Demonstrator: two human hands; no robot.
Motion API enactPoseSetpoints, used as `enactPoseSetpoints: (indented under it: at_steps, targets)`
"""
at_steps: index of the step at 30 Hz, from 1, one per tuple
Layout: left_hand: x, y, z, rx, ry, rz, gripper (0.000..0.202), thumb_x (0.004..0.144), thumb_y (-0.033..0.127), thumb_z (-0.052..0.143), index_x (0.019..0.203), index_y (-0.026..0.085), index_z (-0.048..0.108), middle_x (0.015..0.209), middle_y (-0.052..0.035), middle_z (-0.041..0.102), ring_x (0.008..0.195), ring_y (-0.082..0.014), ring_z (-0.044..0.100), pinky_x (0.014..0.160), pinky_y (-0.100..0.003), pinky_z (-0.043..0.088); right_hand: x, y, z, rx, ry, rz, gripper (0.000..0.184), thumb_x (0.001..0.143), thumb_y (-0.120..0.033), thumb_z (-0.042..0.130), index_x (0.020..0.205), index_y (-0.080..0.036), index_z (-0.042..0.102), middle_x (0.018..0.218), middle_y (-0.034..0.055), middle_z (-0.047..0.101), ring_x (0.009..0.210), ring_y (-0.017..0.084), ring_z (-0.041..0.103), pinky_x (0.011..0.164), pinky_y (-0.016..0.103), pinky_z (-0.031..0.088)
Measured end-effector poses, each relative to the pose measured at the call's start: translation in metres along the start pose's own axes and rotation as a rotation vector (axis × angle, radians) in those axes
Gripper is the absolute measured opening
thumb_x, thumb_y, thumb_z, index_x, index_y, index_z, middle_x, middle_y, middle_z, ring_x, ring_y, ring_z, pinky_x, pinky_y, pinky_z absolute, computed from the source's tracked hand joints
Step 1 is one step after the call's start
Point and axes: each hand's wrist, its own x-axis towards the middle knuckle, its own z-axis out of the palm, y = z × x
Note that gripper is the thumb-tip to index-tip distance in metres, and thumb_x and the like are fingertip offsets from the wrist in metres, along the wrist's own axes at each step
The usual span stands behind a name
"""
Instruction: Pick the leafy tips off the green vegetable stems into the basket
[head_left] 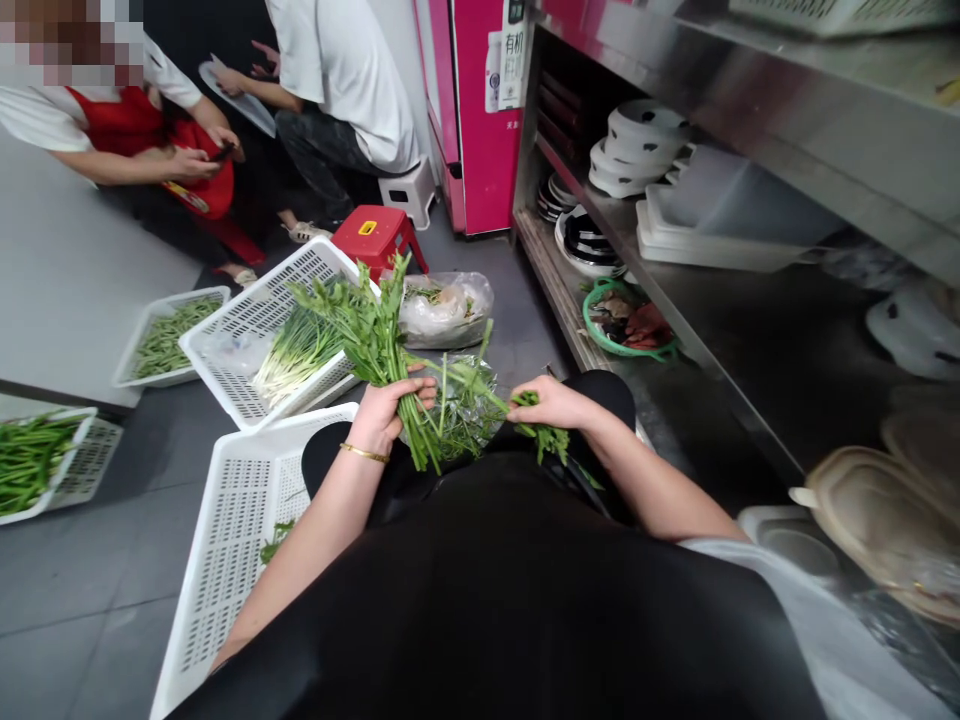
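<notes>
Two hands hold a bunch of greens [371, 335] over the lap.
A white basket [240, 500] sits close by the left knee. The left hand [386, 410] is closed tight around the bunch, which points up and away. The right hand [555, 403] pinches a thin stem [472, 383] that runs back to the bunch. Just past the hands a clear bag [469, 422] lies on the floor. Farther off are a second basket [225, 340] with long stalks and a red stool [375, 232].

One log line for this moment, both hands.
left hand: holds bunch of greens | right hand: pinches leafy sprig | white basket: under left arm
</notes>
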Motion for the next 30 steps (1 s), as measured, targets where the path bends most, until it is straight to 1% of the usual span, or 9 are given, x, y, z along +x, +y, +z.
enactPoseSetpoints:
  at_steps: [3,6,9,11,15,18,22,26,30]
  targets:
    - [0.002,-0.002,-0.003,0.073,0.040,0.094,0.028,0.054,0.006,0.073,0.081,0.007,0.066,0.070,-0.0076,0.069,0.061,-0.0160,0.065,0.051,-0.024,0.055,-0.027,0.012,-0.024,0.189,0.120,0.121,0.026,0.069,-0.040,0.062,0.068,-0.013,0.060,0.054,-0.0028,0.053,0.050,0.008,0.045,0.052,0.021,0.036]
    - [0.004,-0.003,0.003,0.051,0.036,0.101,0.022,0.052,0.009,0.075,0.073,0.008,0.066,0.060,-0.0026,0.064,0.054,-0.0131,0.061,0.049,-0.023,0.054,-0.035,0.011,-0.023,0.384,0.234,0.188,0.027,0.067,-0.040,0.065,0.069,-0.014,0.059,0.052,-0.0029,0.053,0.045,0.008,0.045,0.047,0.021,0.034]
    - [-0.002,-0.006,0.015,0.026,-0.026,0.018,0.023,0.055,0.013,0.076,0.076,0.009,0.068,0.054,-0.0015,0.062,0.047,-0.0114,0.057,0.047,-0.023,0.052,-0.018,-0.002,0.006,0.514,0.344,0.137,0.027,0.065,-0.041,0.067,0.067,-0.016,0.056,0.053,-0.0036,0.053,0.046,0.009,0.045,0.048,0.021,0.037]
    - [-0.008,-0.010,0.023,0.042,-0.069,0.001,0.026,0.056,0.015,0.077,0.080,0.009,0.069,0.062,-0.0048,0.066,0.050,-0.0113,0.058,0.046,-0.021,0.049,0.002,-0.013,0.032,0.526,0.397,0.084,0.028,0.066,-0.042,0.067,0.065,-0.016,0.054,0.052,-0.0041,0.052,0.047,0.009,0.045,0.051,0.022,0.038]
    - [-0.020,-0.020,0.030,0.098,-0.082,0.063,0.026,0.055,0.016,0.079,0.078,0.009,0.069,0.065,-0.0041,0.066,0.045,-0.0074,0.052,0.038,-0.018,0.040,0.033,-0.030,0.075,0.344,0.407,-0.042,0.028,0.073,-0.043,0.060,0.068,-0.016,0.058,0.055,-0.0031,0.053,0.051,0.009,0.046,0.054,0.021,0.038]
    - [-0.024,-0.022,0.022,0.099,-0.066,0.126,0.022,0.054,0.015,0.079,0.071,0.010,0.066,0.059,-0.0005,0.063,0.040,-0.0054,0.048,0.037,-0.017,0.037,0.040,-0.036,0.087,0.117,0.374,-0.143,0.024,0.078,-0.039,0.058,0.073,-0.015,0.062,0.064,-0.0004,0.061,0.058,0.010,0.052,0.059,0.021,0.039]
    - [-0.027,-0.009,0.005,0.054,-0.110,0.009,0.021,0.056,0.015,0.077,0.072,0.008,0.066,0.058,-0.0027,0.062,0.042,-0.0065,0.050,0.037,-0.017,0.037,0.026,-0.042,0.065,-0.266,0.287,-0.295,0.017,0.080,-0.031,0.059,0.080,-0.015,0.066,0.078,0.0044,0.069,0.069,0.013,0.061,0.066,0.022,0.042]
    - [-0.035,0.011,-0.010,0.014,-0.126,-0.058,0.022,0.051,0.013,0.077,0.069,0.008,0.066,0.057,-0.0017,0.061,0.043,-0.0067,0.050,0.037,-0.016,0.037,-0.006,-0.056,0.011,-0.534,0.487,-0.507,0.017,0.086,-0.027,0.052,0.087,-0.015,0.065,0.081,0.0059,0.068,0.071,0.012,0.061,0.066,0.021,0.044]
    - [-0.044,0.018,-0.016,0.052,-0.169,-0.034,0.020,0.051,0.015,0.075,0.066,0.008,0.066,0.053,-0.0010,0.057,0.040,-0.0066,0.047,0.036,-0.017,0.035,-0.029,-0.069,-0.031,-0.795,0.688,-0.562,0.018,0.087,-0.026,0.050,0.093,-0.015,0.064,0.077,0.0050,0.065,0.067,0.012,0.059,0.063,0.022,0.044]
